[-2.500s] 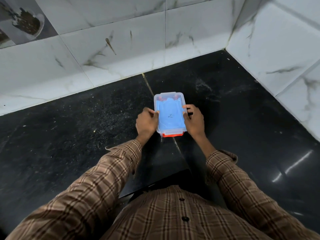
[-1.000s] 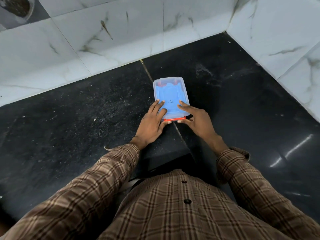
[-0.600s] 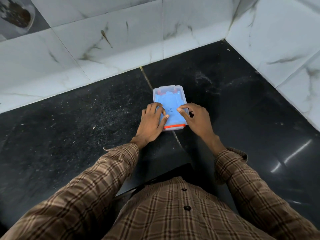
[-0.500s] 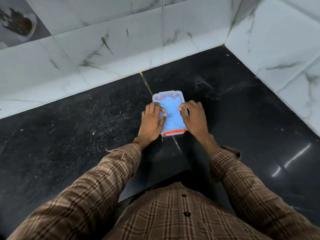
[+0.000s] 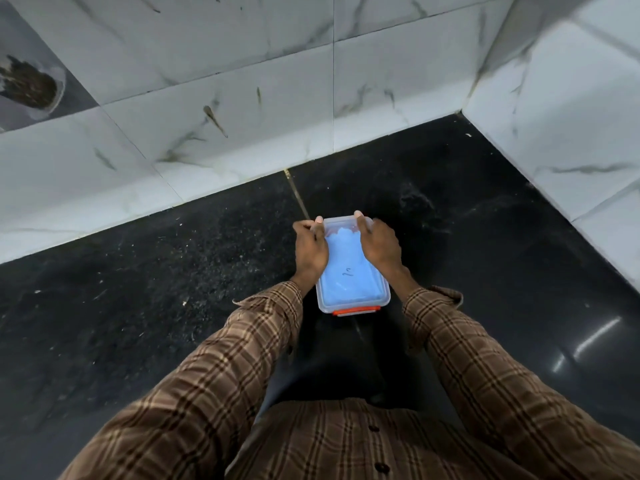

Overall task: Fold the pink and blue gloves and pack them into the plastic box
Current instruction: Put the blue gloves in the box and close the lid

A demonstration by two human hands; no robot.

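Both hands, left (image 5: 310, 249) and right (image 5: 379, 244), curl fingers over the plastic box's (image 5: 353, 299) far end, blue glove (image 5: 348, 275) beneath the thumbs

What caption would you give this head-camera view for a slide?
Both hands, left and right, press the far end of the closed plastic box on a black floor.

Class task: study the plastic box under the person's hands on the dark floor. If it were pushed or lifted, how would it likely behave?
The plastic box looks low and flat, so it would probably slide on the glossy floor rather than tip. Its clear walls suggest stiff, thin plastic. It seems filled with soft blue glove material, so it is likely light. Both the left hand and right hand rest on it.
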